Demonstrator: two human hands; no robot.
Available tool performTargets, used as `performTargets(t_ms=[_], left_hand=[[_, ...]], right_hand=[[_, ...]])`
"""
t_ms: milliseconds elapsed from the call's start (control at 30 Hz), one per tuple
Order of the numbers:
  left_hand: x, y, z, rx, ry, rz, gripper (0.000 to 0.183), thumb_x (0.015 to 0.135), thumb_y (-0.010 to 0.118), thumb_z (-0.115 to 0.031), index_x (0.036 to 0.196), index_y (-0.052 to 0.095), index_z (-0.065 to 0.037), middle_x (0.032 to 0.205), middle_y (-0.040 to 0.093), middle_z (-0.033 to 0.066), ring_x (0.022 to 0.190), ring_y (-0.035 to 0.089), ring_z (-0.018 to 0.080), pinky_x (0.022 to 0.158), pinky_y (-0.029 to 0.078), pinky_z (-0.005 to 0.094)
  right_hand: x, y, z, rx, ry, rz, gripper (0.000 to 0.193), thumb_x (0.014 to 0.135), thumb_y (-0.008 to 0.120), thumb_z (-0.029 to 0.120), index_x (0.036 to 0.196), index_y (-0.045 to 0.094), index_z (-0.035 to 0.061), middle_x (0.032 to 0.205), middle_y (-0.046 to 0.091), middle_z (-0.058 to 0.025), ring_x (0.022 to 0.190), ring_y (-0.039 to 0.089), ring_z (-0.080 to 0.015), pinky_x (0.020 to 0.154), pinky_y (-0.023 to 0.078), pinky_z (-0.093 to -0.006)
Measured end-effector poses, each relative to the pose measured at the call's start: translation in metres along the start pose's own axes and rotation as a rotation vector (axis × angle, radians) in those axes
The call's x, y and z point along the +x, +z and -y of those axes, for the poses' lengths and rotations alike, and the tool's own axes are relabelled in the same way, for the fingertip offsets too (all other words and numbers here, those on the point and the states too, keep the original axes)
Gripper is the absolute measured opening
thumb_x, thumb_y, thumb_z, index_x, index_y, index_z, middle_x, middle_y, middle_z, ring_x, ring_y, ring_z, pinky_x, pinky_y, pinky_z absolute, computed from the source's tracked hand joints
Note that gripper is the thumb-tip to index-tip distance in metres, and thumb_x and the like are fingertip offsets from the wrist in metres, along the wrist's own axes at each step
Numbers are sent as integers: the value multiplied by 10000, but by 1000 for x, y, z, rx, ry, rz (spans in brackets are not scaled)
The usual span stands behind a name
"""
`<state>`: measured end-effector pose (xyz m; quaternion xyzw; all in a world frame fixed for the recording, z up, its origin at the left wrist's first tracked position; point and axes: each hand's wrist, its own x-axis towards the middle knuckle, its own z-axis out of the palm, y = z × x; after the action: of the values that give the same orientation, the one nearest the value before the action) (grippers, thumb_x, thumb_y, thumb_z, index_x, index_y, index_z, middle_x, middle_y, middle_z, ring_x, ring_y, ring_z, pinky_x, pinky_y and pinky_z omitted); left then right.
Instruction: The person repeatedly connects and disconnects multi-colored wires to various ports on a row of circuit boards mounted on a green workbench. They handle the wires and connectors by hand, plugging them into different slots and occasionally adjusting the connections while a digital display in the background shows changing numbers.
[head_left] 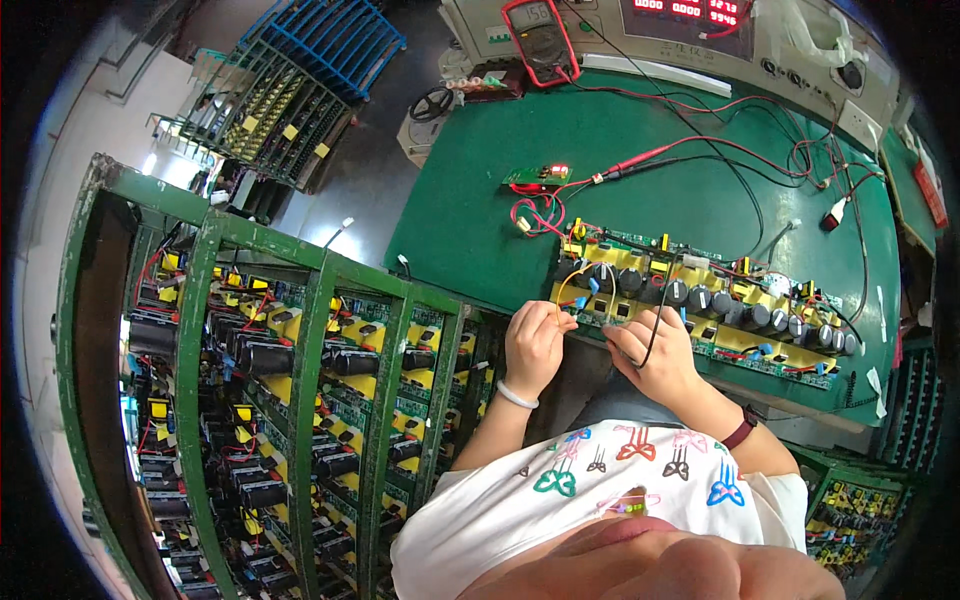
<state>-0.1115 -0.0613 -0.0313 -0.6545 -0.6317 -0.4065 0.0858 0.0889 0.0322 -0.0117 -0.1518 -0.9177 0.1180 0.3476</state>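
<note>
A long green circuit board (700, 300) with rows of black cylindrical capacitors and yellow parts lies along the table's near edge. My left hand (535, 345) is closed in a pinch at the board's left end, on a thin orange wire (563, 285) that arches up over the board. Just right of it, my right hand (652, 350) is also closed. A black cable (660, 315) runs down from the board across its fingers and into its grip; the fingertips point toward my left hand. Small blue parts (594, 286) show on the board between the hands.
A small green board (540, 176) with a lit red display lies on the green table (470, 200), joined to red and black test leads (640, 158). Behind stand a red multimeter (541, 40) and a grey instrument panel (600, 20). A green rack (320, 300) of boards stands left.
</note>
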Motion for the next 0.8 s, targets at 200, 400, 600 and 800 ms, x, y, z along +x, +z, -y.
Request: performTargets(t_ms=[200, 400, 600, 800], left_hand=[[4, -1, -1, 8, 7, 20, 168, 714, 752, 33, 805, 623, -25, 835, 602, 97, 784, 613, 307, 690, 496, 425], [7, -1, -4, 40, -20, 48, 173, 727, 774, 10, 810, 626, -25, 830, 607, 116, 797, 613, 331, 697, 495, 434], [11, -1, -6, 42, -2, 21, 148, 727, 751, 32, 808, 638, -18, 948, 665, 115, 871, 636, 331, 756, 516, 425], [11, 0, -4, 41, -6, 51, 152, 716, 759, 37, 804, 646, -14, 963, 668, 96, 893, 642, 313, 761, 518, 423]], right_hand=[[-2, -1, -2, 45, -23, -64, 304, 726, 795, 120, 996, 656, 117, 865, 636, 8, 834, 600, -203, 833, 462, -391], [-12, -10, -8, 122, 33, -175, 291, 675, 756, 39, 943, 649, 77, 839, 634, -31, 806, 596, -248, 781, 449, -418], [-15, -9, -13, 134, 15, -184, 326, 678, 750, 18, 978, 633, 64, 852, 613, -55, 814, 598, -267, 750, 465, -408], [-17, -8, -11, 101, 38, -134, 319, 678, 759, 43, 972, 639, 78, 857, 615, -37, 855, 610, -250, 800, 473, -406]])
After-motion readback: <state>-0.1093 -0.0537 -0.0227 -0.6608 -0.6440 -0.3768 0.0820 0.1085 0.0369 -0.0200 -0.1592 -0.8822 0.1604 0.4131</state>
